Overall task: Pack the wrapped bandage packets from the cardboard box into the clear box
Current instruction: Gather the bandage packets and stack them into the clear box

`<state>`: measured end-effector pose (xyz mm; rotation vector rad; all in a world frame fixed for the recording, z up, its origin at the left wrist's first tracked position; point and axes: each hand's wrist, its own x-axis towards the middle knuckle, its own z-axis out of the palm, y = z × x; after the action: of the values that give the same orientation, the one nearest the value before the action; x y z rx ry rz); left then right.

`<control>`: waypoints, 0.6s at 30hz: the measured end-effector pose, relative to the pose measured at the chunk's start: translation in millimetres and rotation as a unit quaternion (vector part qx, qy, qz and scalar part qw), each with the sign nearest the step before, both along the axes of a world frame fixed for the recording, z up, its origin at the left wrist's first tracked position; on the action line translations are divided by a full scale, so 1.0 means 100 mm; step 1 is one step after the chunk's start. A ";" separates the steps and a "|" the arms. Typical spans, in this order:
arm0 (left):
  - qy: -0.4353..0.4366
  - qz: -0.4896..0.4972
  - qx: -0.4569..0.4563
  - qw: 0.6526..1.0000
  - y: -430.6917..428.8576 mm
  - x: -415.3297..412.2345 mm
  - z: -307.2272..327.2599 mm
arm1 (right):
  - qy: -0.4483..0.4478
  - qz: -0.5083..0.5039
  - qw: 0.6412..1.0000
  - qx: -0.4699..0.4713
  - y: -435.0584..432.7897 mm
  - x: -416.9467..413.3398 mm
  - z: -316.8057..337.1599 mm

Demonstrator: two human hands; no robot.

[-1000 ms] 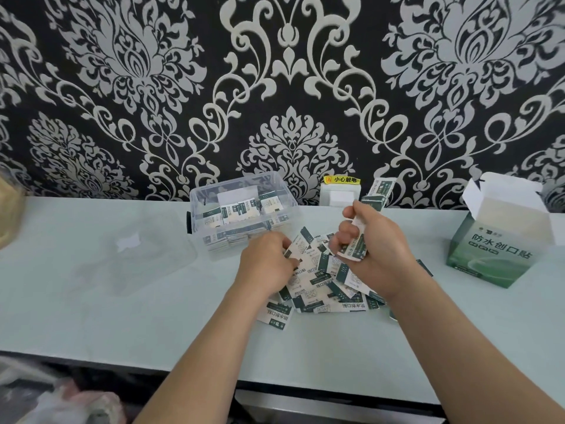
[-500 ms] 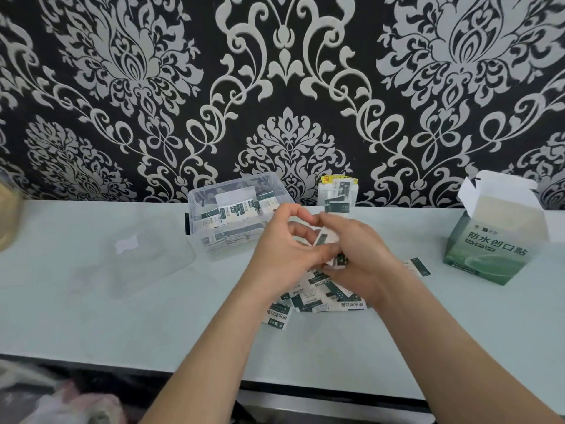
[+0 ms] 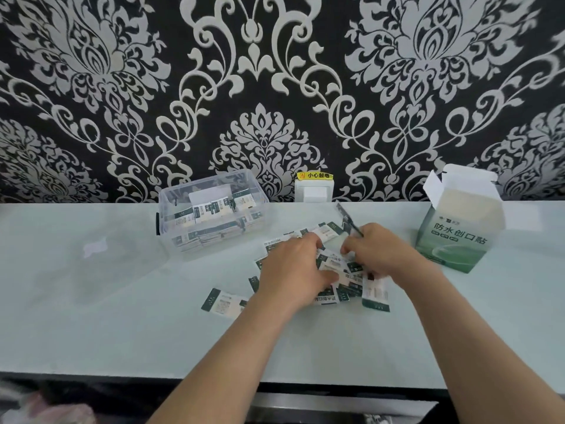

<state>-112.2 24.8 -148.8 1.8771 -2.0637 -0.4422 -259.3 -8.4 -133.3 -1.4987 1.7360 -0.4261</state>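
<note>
Bandage packets (image 3: pixel 374 290) heaped on surface (image 3: pixel 122 316), pinched by curled left hand (image 3: pixel 293 267); right hand (image 3: pixel 382 255) grip not determinable; more inside clear box (image 3: pixel 167 201).

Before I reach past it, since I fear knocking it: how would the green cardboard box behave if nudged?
The cardboard box is probably light, since many packets already lie out on the table. Standing upright with its top open, it would likely slide or tip easily. Its thin walls may dent under a firm squeeze.
</note>
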 end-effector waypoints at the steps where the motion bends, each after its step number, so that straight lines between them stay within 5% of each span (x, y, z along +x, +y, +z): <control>1: 0.026 0.007 0.008 1.000 -0.02 -0.01 0.01 | 0.002 -0.001 1.000 0.001 0.00 0.00 -0.02; 4: 0.074 0.024 0.027 0.997 -0.06 0.01 0.01 | -0.006 -0.003 1.000 -0.002 -0.02 -0.01 -0.06; 8: 0.001 -0.020 0.044 0.999 -0.08 0.02 -0.01 | -0.044 -0.009 0.999 0.018 -0.03 -0.02 -0.07; 18: 0.077 0.032 0.065 0.994 -0.08 0.04 0.12 | -0.280 -0.096 0.953 0.062 0.00 -0.08 -0.12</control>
<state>-108.5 16.7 -137.1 1.9113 -1.9110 -0.6975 -267.3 -8.7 -144.9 -0.9924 1.4195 -0.7482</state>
